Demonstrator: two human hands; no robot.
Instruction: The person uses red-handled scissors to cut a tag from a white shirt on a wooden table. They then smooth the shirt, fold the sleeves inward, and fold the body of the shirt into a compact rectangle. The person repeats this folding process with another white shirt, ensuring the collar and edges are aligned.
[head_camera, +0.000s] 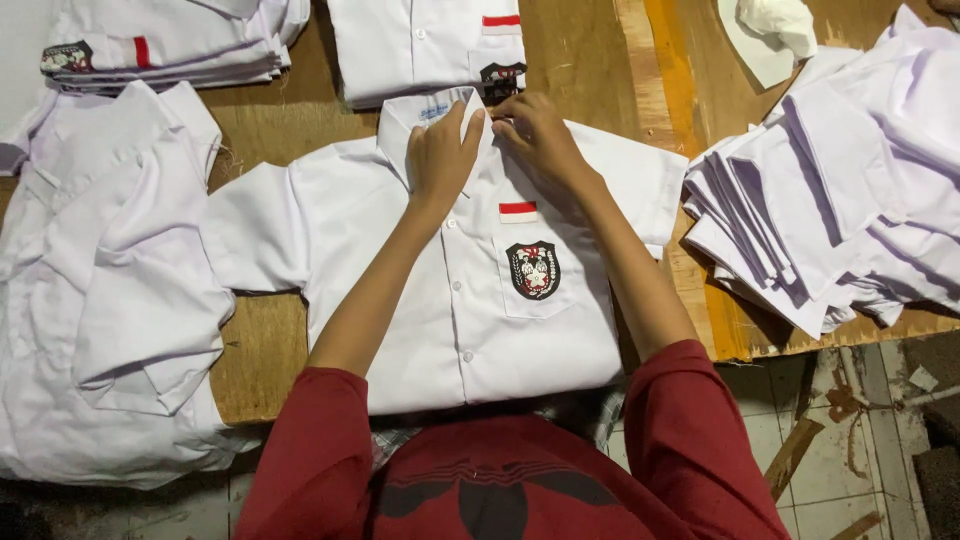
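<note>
A white short-sleeved shirt (400, 300) lies face up on the wooden table (262, 345), buttoned, with a dark round badge on its chest pocket and a red-and-white strip above it. My left hand (443, 150) rests flat on the collar area with fingers together. My right hand (535, 135) pinches the collar at the top button, touching the left hand's fingertips. Both red sleeves show at the bottom.
A pile of loose white shirts (100, 300) lies at the left. Folded shirts (170, 40) sit at the top left, another folded shirt (430, 45) at the top middle. A stack of white cloth pieces (840, 190) lies at the right. Tiled floor (850, 450) shows below the table edge.
</note>
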